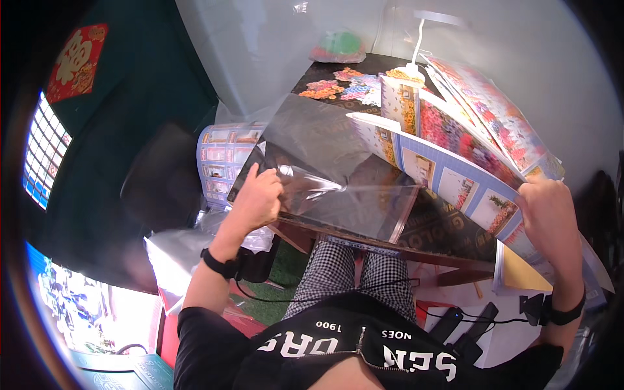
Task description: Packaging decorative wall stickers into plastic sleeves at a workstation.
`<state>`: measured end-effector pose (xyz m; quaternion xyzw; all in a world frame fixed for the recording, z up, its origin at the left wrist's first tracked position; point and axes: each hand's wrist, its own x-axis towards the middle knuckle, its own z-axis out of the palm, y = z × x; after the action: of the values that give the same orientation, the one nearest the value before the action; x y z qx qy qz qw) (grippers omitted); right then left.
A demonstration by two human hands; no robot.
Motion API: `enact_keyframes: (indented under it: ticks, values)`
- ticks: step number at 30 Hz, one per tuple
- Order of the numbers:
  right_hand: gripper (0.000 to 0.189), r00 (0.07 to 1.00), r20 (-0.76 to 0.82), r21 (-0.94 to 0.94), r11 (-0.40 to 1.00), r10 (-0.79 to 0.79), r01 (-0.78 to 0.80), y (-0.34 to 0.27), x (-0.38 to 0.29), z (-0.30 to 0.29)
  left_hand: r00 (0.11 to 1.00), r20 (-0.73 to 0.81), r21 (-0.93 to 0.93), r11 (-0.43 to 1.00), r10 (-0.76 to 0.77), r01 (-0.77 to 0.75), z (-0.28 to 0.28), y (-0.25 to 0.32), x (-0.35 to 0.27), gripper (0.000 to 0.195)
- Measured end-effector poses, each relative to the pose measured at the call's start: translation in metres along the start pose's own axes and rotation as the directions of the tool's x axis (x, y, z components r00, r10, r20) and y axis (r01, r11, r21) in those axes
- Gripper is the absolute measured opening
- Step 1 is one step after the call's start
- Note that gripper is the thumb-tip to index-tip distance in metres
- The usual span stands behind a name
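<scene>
My left hand grips the left side of a clear plastic bag, which lies creased and shiny across the dark tabletop. In my right hand is the right edge of a large printed sheet, blue-bordered with small room pictures. This sheet is bowed and tilted up off the table, its far end over the bag. Just behind it stands another curved sheet with flower pictures; whether my right hand holds that one too is hard to tell.
Flower cutouts lie at the table's back, near a white lamp and a bagged green item. More floral sheets lean at the right wall. A rolled printed sheet hangs left. Cables and black devices sit low right.
</scene>
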<state>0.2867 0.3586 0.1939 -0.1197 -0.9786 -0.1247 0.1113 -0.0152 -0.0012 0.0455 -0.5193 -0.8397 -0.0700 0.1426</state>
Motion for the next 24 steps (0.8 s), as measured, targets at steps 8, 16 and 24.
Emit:
enact_keyframes:
  ticks: [8,16,24]
  values:
    - [0.014,1.0,-0.006,-0.024,1.0,0.02,-0.02,0.003,-0.006,0.0,0.98,0.109,-0.243,0.951,-0.167,0.189,-0.043,0.022,0.001,0.016]
    - [0.015,0.978,-0.169,0.024,0.992,0.126,-0.123,0.024,-0.051,-0.015,0.968,0.14,-0.571,0.816,0.208,-0.093,-0.016,0.127,0.047,0.026]
    - [0.011,0.95,-0.243,0.092,0.98,0.195,-0.178,0.045,-0.106,-0.021,0.992,0.12,-0.331,0.941,-0.024,0.063,0.017,0.147,0.072,0.017]
